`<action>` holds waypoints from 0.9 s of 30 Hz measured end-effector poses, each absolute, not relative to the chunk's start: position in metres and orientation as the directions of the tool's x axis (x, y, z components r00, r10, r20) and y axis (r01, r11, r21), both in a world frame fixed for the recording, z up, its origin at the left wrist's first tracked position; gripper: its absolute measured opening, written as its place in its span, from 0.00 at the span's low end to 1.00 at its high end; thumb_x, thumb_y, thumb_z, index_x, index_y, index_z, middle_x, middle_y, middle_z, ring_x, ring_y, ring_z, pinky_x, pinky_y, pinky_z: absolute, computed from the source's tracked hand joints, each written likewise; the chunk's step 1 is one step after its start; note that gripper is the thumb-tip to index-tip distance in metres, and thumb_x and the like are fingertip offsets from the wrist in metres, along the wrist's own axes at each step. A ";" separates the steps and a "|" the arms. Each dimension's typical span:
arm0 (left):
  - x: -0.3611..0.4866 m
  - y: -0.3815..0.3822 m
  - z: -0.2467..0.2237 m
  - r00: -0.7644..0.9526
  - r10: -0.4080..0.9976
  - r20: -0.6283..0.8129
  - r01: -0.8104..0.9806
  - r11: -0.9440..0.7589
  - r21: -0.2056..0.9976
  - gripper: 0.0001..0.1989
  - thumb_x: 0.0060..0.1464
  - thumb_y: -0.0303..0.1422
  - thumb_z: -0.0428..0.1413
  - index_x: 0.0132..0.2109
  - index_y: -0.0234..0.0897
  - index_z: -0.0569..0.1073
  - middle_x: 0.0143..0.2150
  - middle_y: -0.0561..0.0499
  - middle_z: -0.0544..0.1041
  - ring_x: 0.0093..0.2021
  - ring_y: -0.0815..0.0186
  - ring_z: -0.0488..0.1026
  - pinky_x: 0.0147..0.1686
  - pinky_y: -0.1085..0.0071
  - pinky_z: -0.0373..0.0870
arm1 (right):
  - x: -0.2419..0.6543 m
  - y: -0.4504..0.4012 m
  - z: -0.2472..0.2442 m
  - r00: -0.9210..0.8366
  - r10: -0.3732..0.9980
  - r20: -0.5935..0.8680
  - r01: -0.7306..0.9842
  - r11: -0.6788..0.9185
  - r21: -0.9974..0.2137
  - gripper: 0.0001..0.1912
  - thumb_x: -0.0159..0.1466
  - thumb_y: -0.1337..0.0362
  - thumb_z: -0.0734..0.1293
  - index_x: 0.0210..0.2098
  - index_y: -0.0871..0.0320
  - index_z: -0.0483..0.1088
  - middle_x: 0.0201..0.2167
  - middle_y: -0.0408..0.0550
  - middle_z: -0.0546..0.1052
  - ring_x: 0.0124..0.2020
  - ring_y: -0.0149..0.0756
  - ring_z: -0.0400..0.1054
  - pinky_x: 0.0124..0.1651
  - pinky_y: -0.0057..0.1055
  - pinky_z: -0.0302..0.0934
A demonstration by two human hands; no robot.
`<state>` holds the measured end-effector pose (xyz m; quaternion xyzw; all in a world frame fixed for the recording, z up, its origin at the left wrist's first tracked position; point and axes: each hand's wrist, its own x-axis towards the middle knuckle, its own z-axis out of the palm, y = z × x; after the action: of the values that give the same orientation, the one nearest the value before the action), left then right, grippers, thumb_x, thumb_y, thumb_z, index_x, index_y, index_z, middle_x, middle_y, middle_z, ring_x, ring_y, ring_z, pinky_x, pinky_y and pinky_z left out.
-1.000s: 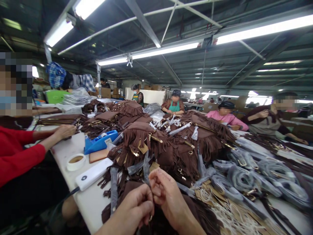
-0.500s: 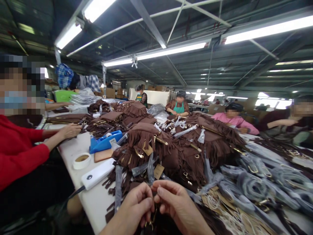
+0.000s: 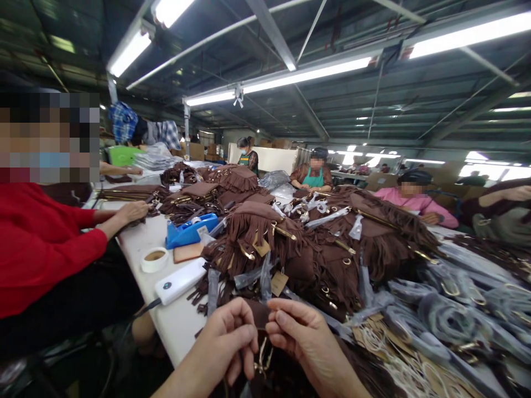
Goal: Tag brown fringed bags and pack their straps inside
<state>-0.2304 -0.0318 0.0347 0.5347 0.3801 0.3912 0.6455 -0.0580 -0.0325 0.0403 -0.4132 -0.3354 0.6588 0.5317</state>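
My left hand is closed, its fingertips curled down above gold metal hardware. Just to its right, my right hand pinches thumb against fingers. Anything between the fingers of either hand is too small or hidden to make out. Brown material shows behind and between the hands, with dark brown fringe below. Right in front lies a heap of brown fringed bags with gold zips and rings. A tan card tag hangs there beside plastic-wrapped strips.
Left on the white table are a white device with a cable, a tape roll and a blue tape dispenser. Wrapped straps and white-stringed tags lie right. A person in red works at left; others sit farther back.
My hands have drawn slightly apart, and the gold hardware between them shows more. The whole view has shifted, so the scene sits farther right.
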 end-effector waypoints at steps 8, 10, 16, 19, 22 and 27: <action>-0.226 -0.033 0.029 0.267 0.964 -0.013 -0.206 0.070 0.976 0.17 0.43 0.41 0.62 0.37 0.36 0.69 0.21 0.59 0.70 0.17 0.75 0.63 0.14 0.81 0.57 | -0.058 -0.037 0.035 -0.168 0.981 -0.095 -0.329 -0.147 -0.933 0.23 0.44 0.52 0.82 0.28 0.60 0.73 0.27 0.44 0.79 0.26 0.30 0.74 0.30 0.24 0.69; -0.226 -0.033 0.028 0.278 0.960 -0.033 -0.168 0.083 0.982 0.16 0.44 0.42 0.60 0.34 0.35 0.69 0.18 0.58 0.68 0.16 0.74 0.61 0.15 0.80 0.58 | -0.058 -0.037 0.035 -0.175 0.982 -0.070 -0.260 -0.115 -0.959 0.24 0.45 0.50 0.81 0.28 0.60 0.73 0.26 0.44 0.78 0.25 0.30 0.74 0.30 0.24 0.69; -0.224 -0.036 0.027 0.290 0.957 0.028 0.078 -0.052 0.996 0.13 0.50 0.42 0.54 0.29 0.36 0.69 0.19 0.58 0.64 0.17 0.74 0.54 0.17 0.76 0.47 | -0.065 -0.039 0.035 -0.224 0.973 0.060 -0.120 0.034 -0.992 0.25 0.51 0.43 0.76 0.27 0.60 0.75 0.20 0.43 0.76 0.22 0.30 0.70 0.28 0.24 0.66; -0.224 -0.038 0.027 0.278 0.955 0.105 0.204 -0.165 0.965 0.10 0.53 0.36 0.51 0.27 0.37 0.67 0.22 0.57 0.65 0.22 0.71 0.58 0.22 0.75 0.52 | -0.066 -0.038 0.032 -0.231 0.970 0.077 -0.087 0.058 -0.995 0.24 0.53 0.43 0.75 0.27 0.59 0.75 0.21 0.43 0.76 0.23 0.31 0.70 0.29 0.25 0.65; -0.225 -0.039 0.026 0.277 0.951 0.133 0.279 -0.213 0.936 0.11 0.56 0.34 0.50 0.26 0.38 0.66 0.23 0.56 0.65 0.26 0.68 0.61 0.27 0.74 0.56 | -0.065 -0.037 0.031 -0.241 0.966 0.089 -0.055 0.078 -0.995 0.23 0.55 0.43 0.73 0.27 0.59 0.75 0.22 0.43 0.76 0.24 0.32 0.70 0.29 0.25 0.65; -0.226 -0.038 0.024 0.281 0.951 0.129 0.326 -0.222 0.919 0.11 0.57 0.33 0.50 0.26 0.38 0.66 0.24 0.56 0.67 0.27 0.67 0.63 0.29 0.74 0.57 | -0.063 -0.037 0.029 -0.247 0.964 0.094 -0.007 0.095 -0.995 0.21 0.56 0.46 0.73 0.27 0.59 0.75 0.21 0.43 0.76 0.24 0.33 0.70 0.29 0.26 0.65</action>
<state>-0.2257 -0.0384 0.0243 0.6848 0.4662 0.3767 0.4145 -0.0631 -0.0374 0.0289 -0.4105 -0.5828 0.5327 0.4561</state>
